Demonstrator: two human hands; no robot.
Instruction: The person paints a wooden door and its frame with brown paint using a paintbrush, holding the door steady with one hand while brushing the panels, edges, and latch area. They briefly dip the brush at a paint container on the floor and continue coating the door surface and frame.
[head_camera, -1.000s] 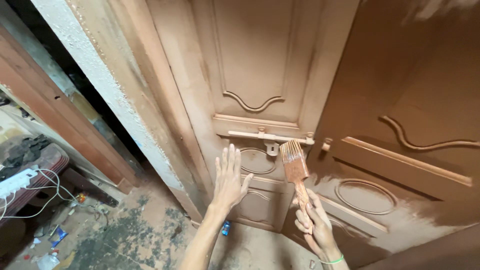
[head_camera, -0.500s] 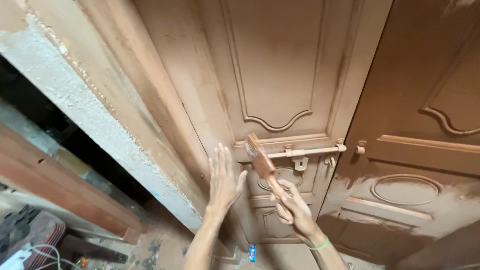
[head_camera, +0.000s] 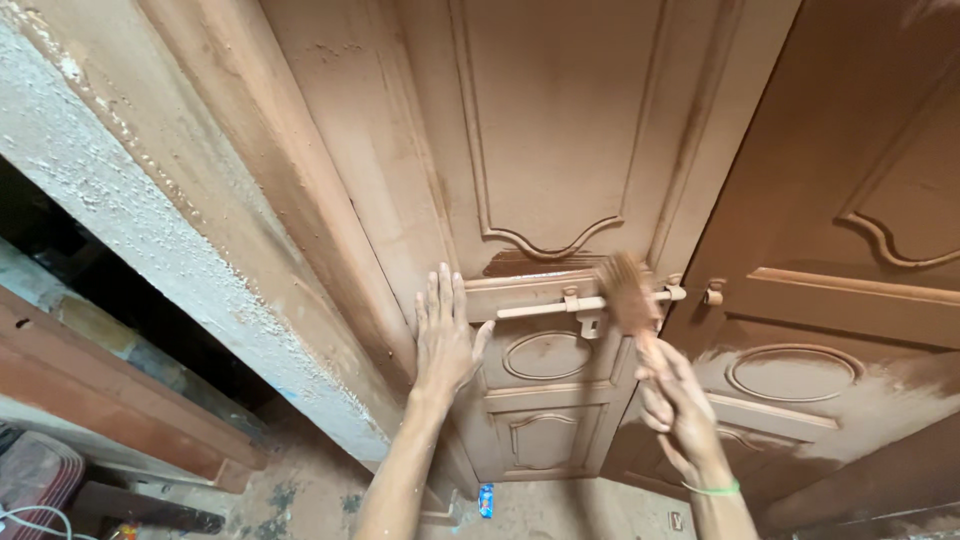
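Note:
My left hand (head_camera: 445, 335) lies flat, fingers spread, against the left edge of a brown panelled wooden door (head_camera: 550, 150), beside its frame. My right hand (head_camera: 675, 405) grips the handle of a paintbrush (head_camera: 627, 293), whose bristles point up and sit over the door's sliding bolt latch (head_camera: 560, 305). The brush looks blurred. A second door leaf (head_camera: 860, 230) to the right is darker brown, with a paler patch low down. A green band circles my right wrist.
A rough whitish wall edge (head_camera: 150, 230) runs down the left of the door frame. Brown wooden boards (head_camera: 110, 400) lean at the lower left. The floor (head_camera: 310, 500) is dusty and speckled, with a small blue object (head_camera: 486, 500) by the door's foot.
The view has tilted up and closer to the door. My right hand has swung the brush rightward across the bolt latch. My left hand stays pressed on the door.

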